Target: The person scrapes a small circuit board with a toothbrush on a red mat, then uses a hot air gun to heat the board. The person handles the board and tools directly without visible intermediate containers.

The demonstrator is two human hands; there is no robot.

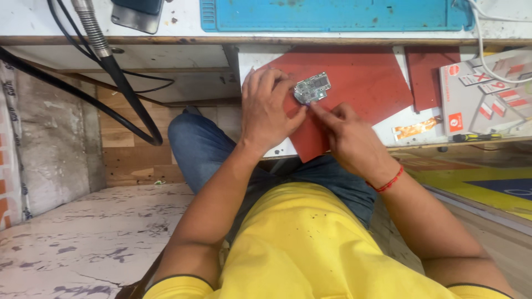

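Note:
A small grey-green circuit board [313, 88] lies on a red mat [366, 77] on a pulled-out white shelf. My left hand [269, 105] rests beside the board, fingers curled over its left edge and thumb touching its lower corner. My right hand [346, 133] comes in from below, its index finger pressed against the board's lower edge. A red thread is tied round my right wrist. Whether either hand actually grips the board is unclear; both touch it.
A blue work mat [338, 14] lies on the bench top above. A phone [137, 14], a metal hose [91, 27] and black cables [127, 94] are at upper left. White boxes [487, 88], an orange flex strip [415, 128] and a screwdriver [476, 137] sit at right.

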